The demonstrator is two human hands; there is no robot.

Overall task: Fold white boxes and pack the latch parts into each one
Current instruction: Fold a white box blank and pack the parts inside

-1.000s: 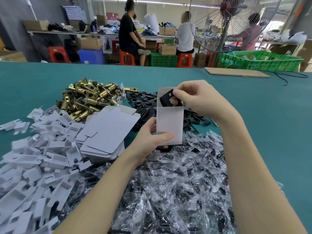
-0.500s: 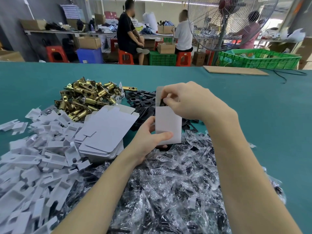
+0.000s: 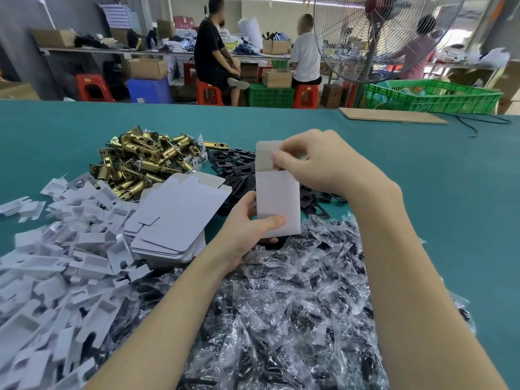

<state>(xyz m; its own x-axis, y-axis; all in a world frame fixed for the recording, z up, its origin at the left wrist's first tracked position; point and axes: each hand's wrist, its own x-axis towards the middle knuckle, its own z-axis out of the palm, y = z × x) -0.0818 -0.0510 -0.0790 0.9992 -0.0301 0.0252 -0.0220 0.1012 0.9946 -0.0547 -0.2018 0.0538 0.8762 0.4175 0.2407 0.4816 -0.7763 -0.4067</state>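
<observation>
We extend both bare forearms forward from the lower edge of the view, converging toward the centre. Our left hand [image 3: 247, 223] grips the lower part of the white box [image 3: 277, 204], thumb laid across its front face. Our right hand [image 3: 318, 164] is raised above it, wrist bent, fingers curled down at the box's open top.

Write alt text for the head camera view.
A person's left hand holds an upright white box over a teal table while the right hand pinches its open top flap. Around it lie flat box blanks, brass latches, black plates, white inserts and bagged parts.
</observation>
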